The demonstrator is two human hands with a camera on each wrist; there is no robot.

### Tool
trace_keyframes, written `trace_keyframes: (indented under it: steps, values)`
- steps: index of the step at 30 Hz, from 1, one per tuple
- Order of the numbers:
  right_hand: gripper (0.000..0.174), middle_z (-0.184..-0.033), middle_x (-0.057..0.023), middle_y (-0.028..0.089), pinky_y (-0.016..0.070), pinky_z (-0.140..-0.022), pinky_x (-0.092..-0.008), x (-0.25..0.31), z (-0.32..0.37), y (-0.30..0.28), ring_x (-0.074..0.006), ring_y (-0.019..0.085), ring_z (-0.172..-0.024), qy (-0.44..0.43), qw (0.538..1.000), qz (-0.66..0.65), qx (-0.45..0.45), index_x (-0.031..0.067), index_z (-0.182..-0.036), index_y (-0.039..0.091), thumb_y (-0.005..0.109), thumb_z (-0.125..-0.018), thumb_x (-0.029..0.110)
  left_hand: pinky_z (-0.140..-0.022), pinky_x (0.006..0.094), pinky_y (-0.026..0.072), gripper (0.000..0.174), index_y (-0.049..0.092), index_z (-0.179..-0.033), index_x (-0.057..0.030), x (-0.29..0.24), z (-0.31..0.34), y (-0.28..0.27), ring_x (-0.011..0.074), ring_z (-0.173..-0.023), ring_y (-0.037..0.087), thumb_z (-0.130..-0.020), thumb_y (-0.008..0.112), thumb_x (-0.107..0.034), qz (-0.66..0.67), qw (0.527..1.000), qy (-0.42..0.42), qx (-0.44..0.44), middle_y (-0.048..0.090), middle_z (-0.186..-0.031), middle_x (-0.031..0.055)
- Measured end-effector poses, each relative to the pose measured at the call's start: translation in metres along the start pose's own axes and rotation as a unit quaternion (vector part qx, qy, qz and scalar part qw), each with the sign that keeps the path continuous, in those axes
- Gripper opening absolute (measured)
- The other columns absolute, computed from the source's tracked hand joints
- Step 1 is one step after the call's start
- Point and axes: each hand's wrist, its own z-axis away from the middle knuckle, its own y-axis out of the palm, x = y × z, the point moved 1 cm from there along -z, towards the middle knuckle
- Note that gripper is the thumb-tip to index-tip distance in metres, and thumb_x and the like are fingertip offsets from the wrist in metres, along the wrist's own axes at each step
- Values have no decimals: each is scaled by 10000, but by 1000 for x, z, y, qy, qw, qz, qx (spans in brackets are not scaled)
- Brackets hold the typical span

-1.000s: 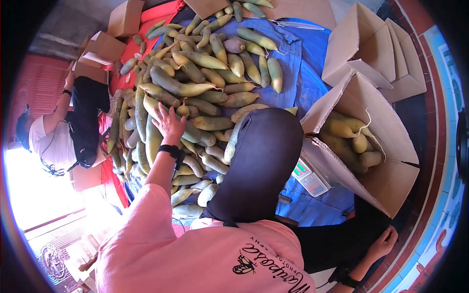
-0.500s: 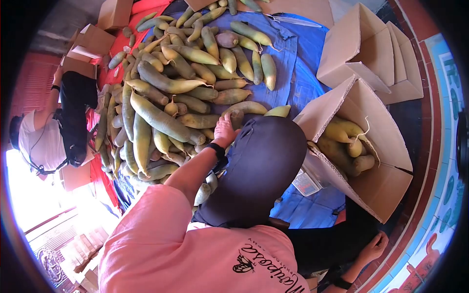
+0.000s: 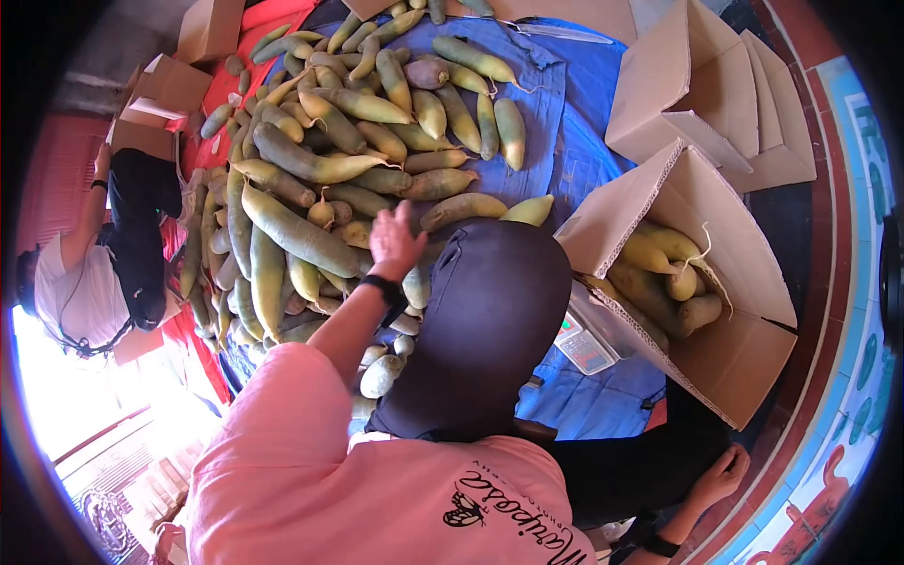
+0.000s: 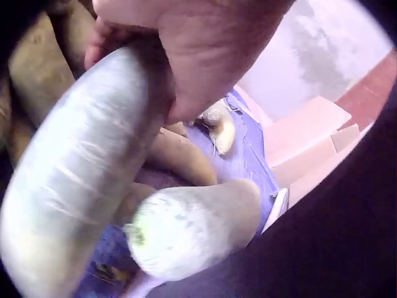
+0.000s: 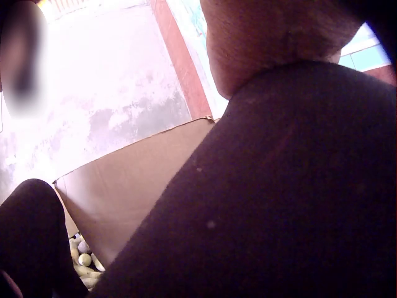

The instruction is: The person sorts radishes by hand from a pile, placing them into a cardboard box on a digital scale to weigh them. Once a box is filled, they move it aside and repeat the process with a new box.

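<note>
Head view, and the left grip was out over the heap of radishes, back of the hand up, fingers fanned, just beside the dark-trousered knee; the heap covered the left half of the blue tarp and ran up to its far edge; the left wrist view put the palm hard against one pale green radish, fingers lying over its far end, the root running back under the wrist; whether those fingers wrapped it or only lay on it I could not tell, the shot being blurred; just beside it lay a second radish, cut end toward the lens, on the tarp.

The right grip was well apart from all this, down on the dark trouser leg near the tarp's near right corner, fingers loose, nothing in it; the right wrist view gave only dark cloth and a cardboard wall.

At the right edge of the tarp an open cardboard box lay tilted, mouth toward the heap, several radishes inside; a small scale sat between box and knee, just beside the box; more folded cartons stood at the far right corner; beyond the tarp's left edge another person was beside some small boxes.
</note>
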Motion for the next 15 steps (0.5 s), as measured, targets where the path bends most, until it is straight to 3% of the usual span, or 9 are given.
trace_keyframes:
  steps: [1, 3, 4, 6, 7, 9, 10, 15]
  values:
    - [165, -852, -152, 574, 438, -726, -380, 2, 0, 0, -302, 559, -800, 0, 1000, -3, -4, -33, -896, 572, 493, -890, 111, -923, 438, 383, 656, 434, -1255, -122, 11, 8, -7, 318, -1127, 451, -694, 692, -344, -38, 998, -6, -39, 483, -1099, 172]
    - [158, -848, -151, 573, 436, -728, -374, 5, 0, 0, -297, 557, -799, 6, 1000, -14, -3, -33, -894, 569, 493, -888, 106, -938, 425, 376, 562, 465, -1226, -130, 36, 16, -9, 292, -1159, 416, -739, 676, -316, -161, 973, 94, -137, 493, -1117, 171]
    - [152, -843, -150, 571, 434, -730, -368, 6, -1, -1, -292, 556, -797, 7, 1000, -24, -4, -32, -892, 567, 492, -887, 100, -938, 425, 376, 562, 465, -1226, -130, 45, 16, -4, 292, -1159, 416, -739, 676, -316, -160, 973, 97, -137, 493, -1117, 171]
    - [147, -841, -147, 570, 433, -732, -363, 9, -3, -1, -287, 555, -796, 1, 1000, -21, -9, -32, -890, 565, 492, -886, 95, -1036, 478, 242, 335, 555, -1104, -89, 57, 8, 20, 286, -1178, 420, -795, 560, -220, -192, 965, 172, -44, 539, -1115, 111]
    - [142, -838, -144, 569, 432, -734, -358, 10, -3, -1, -282, 554, -796, -7, 1000, -20, -11, -32, -887, 563, 491, -885, 91, -1036, 478, 242, 335, 555, -1104, -89, 59, 1, 39, 286, -1178, 420, -795, 560, -220, -192, 964, 178, -45, 539, -1115, 111]
    - [142, -836, -141, 569, 433, -731, -354, 14, -2, -1, -278, 553, -793, 3, 999, -29, -12, -32, -887, 564, 491, -885, 90, -1054, 487, 217, 278, 573, -1068, -88, 67, -16, 97, 258, -1192, 417, -813, 521, -186, -118, 958, 246, -88, 556, -1099, 98]
    - [141, -834, -139, 568, 433, -729, -351, 15, -2, -1, -274, 553, -790, 8, 999, -40, -12, -33, -886, 565, 491, -884, 88, -1036, 454, 271, 314, 558, -1112, -69, 78, -32, 142, 277, -1163, 460, -829, 528, -200, 259, 931, 255, -18, 559, -1131, 123]
    - [140, -834, -133, 570, 435, -727, -342, 13, -2, -1, -268, 555, -786, 6, 999, -32, -15, -34, -882, 564, 491, -883, 85, -1021, 436, 291, 342, 545, -1131, -64, 21, -28, 126, 285, -1141, 475, -823, 545, -211, 261, 934, 242, 22, 561, -1131, 134]
